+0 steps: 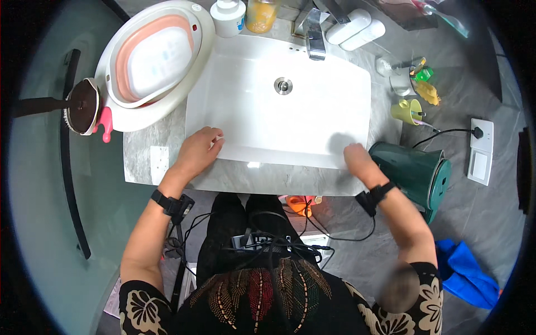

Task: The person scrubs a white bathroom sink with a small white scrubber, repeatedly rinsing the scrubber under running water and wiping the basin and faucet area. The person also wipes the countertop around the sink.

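The white sink (251, 114) is set in the grey counter (290, 181) right in front of the person, its drain (283, 86) uncovered. The left hand (201, 148) is at the front left rim, fingers half curled; whether it pinches anything small I cannot tell. The right hand (360, 159) is loosely closed by the front right corner, its grip hidden. This looks like a pause at the sink; any reach to the tap (316, 44) would call for opened fingers
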Demonstrator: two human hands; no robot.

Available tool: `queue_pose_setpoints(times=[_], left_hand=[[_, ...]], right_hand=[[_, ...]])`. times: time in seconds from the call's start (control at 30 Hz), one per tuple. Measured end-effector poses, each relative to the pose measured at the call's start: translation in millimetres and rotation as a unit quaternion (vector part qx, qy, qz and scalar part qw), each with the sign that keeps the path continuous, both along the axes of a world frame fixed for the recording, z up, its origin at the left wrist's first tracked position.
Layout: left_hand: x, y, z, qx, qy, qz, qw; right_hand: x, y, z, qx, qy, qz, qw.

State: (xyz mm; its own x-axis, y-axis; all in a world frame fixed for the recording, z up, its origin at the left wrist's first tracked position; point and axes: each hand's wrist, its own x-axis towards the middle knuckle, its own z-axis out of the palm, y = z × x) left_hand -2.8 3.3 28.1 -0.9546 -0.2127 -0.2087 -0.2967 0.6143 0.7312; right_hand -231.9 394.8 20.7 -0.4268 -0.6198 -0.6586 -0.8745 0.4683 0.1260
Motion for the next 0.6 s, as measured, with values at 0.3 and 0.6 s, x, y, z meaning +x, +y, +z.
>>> queue_pose_setpoints(times=[0.3,0.6], left_hand=[[0.9,-16.2,-11.0,-0.032,0.062,-0.021,0.997],[8.2,-16.4,-13.9,-0.02,0.118,0.026,0.993]], right_hand=[[-128.9,-36.3,3.6,-0.062,0.207,-0.061,0.974],[-37.3,-22.4,12.4,0.078,-0.004,-0.005,0.997]])
